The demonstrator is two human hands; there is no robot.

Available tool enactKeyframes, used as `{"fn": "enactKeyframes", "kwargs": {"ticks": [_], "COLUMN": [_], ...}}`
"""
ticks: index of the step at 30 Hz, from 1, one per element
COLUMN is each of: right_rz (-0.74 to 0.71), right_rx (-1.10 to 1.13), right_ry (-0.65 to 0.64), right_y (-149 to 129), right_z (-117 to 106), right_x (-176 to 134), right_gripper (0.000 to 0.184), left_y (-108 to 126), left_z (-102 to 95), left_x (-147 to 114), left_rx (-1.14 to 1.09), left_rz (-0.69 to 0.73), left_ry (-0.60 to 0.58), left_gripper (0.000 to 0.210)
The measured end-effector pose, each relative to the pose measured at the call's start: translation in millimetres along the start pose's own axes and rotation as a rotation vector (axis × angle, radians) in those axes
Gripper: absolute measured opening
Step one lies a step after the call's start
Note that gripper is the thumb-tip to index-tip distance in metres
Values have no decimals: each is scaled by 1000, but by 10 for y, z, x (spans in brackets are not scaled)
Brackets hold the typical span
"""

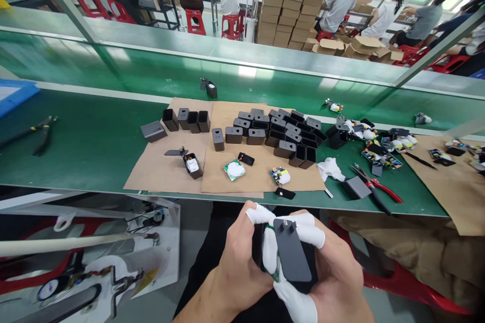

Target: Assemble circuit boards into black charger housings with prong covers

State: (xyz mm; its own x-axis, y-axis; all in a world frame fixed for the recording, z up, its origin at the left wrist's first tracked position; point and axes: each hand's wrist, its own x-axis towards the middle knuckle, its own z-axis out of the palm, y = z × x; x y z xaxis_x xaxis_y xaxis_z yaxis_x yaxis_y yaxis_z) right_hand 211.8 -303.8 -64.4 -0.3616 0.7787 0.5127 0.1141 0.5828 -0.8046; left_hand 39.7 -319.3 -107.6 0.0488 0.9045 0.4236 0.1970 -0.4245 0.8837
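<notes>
Dark grey plastic sits between our palms: a charger housing (293, 257) with its pronged cover plate facing up. Our left hand (242, 257) and right hand (333, 272) are both closed around it, white cots on the fingertips (310, 227) pressing the plate, a sliver of green board showing at its left edge. We hold it low, in front of the green bench edge (113, 189) and off the bench.

By our judgement this unit is mid-assembly: the plate looks not quite seated. On the brown cardboard sheet (261, 171) lie two loose circuit boards (234, 169), an open housing with parts inside (193, 165) and a heap of empty black shells (280, 133), so much seems left. Whether any of the shells are finished, we cannot tell.

Red-handled cutters (373, 189) and a white cloth (330, 169) lie to the right, black pliers (41, 133) far left. Bare belt stretches between pliers and cardboard; near our hands, open space.
</notes>
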Motion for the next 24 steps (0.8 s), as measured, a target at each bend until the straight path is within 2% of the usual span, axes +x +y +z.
{"fn": "enactKeyframes", "kwargs": {"ticks": [10, 24], "right_rz": [10, 6], "right_rx": [4, -102], "right_ry": [-5, -12], "right_y": [63, -9], "right_z": [5, 9], "right_x": [-46, 28], "right_gripper": [78, 59], "left_y": [-38, 7], "left_z": [25, 49], "left_x": [-31, -9], "left_rx": [-18, -58], "left_rz": [-26, -90], "left_ry": [0, 1], "left_gripper": [50, 53]}}
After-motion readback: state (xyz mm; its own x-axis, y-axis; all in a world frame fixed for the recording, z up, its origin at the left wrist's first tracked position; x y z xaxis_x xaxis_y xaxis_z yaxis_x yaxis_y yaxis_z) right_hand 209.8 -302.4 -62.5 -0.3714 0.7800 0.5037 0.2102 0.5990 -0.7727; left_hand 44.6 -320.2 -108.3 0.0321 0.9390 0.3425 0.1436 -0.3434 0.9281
